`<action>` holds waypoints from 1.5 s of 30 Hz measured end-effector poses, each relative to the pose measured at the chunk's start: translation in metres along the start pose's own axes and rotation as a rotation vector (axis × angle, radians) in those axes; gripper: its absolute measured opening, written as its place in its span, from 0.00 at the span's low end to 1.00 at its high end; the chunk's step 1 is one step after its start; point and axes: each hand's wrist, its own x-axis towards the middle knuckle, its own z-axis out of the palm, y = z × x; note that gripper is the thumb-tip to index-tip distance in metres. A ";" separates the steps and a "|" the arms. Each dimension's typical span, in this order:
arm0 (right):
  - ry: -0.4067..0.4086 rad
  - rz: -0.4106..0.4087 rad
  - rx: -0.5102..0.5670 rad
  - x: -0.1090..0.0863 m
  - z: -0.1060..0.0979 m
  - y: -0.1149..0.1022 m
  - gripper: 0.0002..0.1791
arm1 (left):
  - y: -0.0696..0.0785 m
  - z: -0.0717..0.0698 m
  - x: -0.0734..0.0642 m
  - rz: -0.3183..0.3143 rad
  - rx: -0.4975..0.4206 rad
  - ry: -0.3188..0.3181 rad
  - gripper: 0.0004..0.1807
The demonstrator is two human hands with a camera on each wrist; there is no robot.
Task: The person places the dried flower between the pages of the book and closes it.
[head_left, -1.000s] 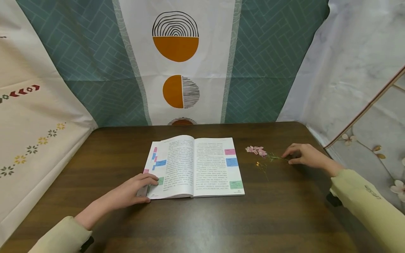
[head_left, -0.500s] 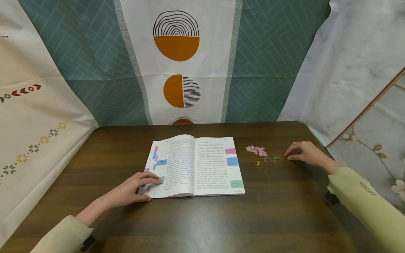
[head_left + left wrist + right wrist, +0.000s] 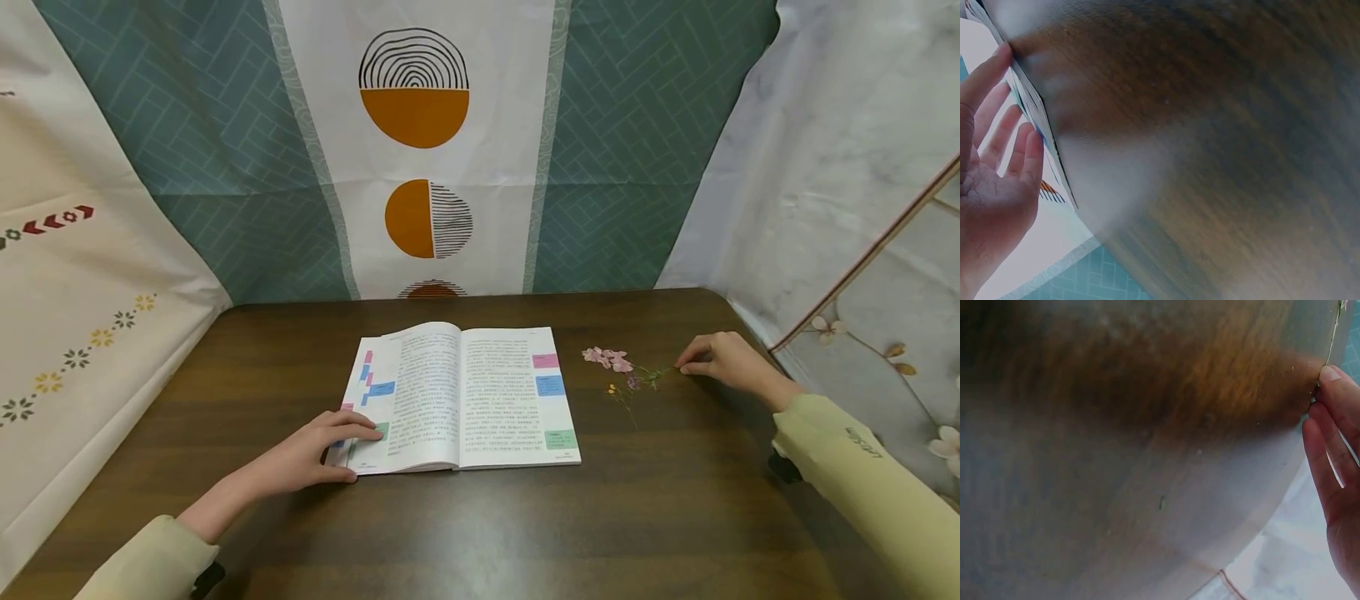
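Observation:
An open book with printed pages and coloured boxes in its margins lies on the brown table. My left hand rests on its lower left corner, fingers on the page and thumb at the edge. In the left wrist view the fingers of that hand are relaxed along the book's edge. To the right of the book, my right hand pinches the thin end of a green flower stem between thumb and forefinger. Pink blossoms lie at the far left of that stem, with a small purple flower just below.
A sprig with small yellow flowers lies just below the pink blossoms. The dark wooden table ends at a patterned hanging cloth behind. A tiny green scrap shows on the table in the right wrist view.
My right hand has shifted slightly away from me with the stem end. The purple flower now shows lower, apart from the pink blossoms. My left hand stays on the book.

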 end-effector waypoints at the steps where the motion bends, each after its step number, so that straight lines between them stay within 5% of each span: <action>1: -0.001 0.003 -0.002 0.000 0.000 0.000 0.04 | 0.000 0.000 0.000 0.003 0.001 0.003 0.29; 12: -0.015 0.031 -0.044 0.005 -0.001 -0.004 0.05 | -0.002 0.001 0.002 0.013 -0.002 0.015 0.29; 32: -0.075 -0.079 -0.076 0.016 -0.004 0.003 0.05 | -0.002 0.003 0.000 0.006 -0.008 0.011 0.29; 45: -0.103 -0.064 -0.109 0.015 -0.006 -0.007 0.02 | -0.002 0.001 0.000 -0.007 -0.014 -0.001 0.29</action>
